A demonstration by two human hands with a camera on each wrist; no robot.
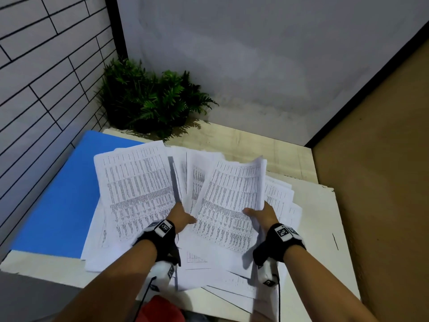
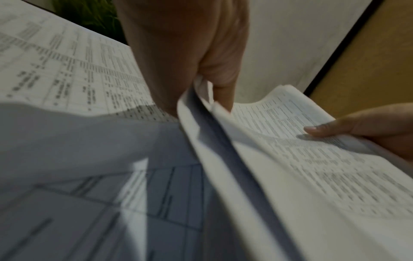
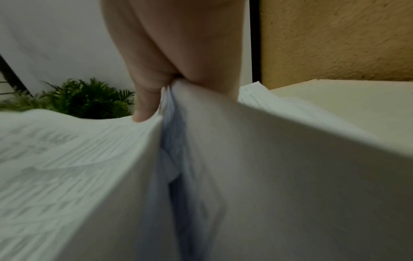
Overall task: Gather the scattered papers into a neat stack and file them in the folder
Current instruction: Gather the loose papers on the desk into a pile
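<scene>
Printed white papers lie fanned over the table. My left hand [image 1: 183, 216] grips a sheaf of papers [image 1: 137, 189] raised on the left, thumb on top; up close the left hand [image 2: 208, 83] pinches the sheets' edge. My right hand [image 1: 262, 214] holds another sheaf [image 1: 229, 201] lifted on the right, thumb pressed on the printed face. In the right wrist view the right hand [image 3: 170, 88] clamps a thick wad of papers [image 3: 89, 167]. More loose sheets [image 1: 232, 287] lie underneath. A blue folder [image 1: 67, 194] lies flat on the left, partly covered by papers.
A green fern plant [image 1: 151, 101] stands at the table's [image 1: 320, 219] back left corner against a grey wall. A tiled wall runs along the left and a brown wall along the right. Something red [image 1: 160, 310] shows at the table's near edge.
</scene>
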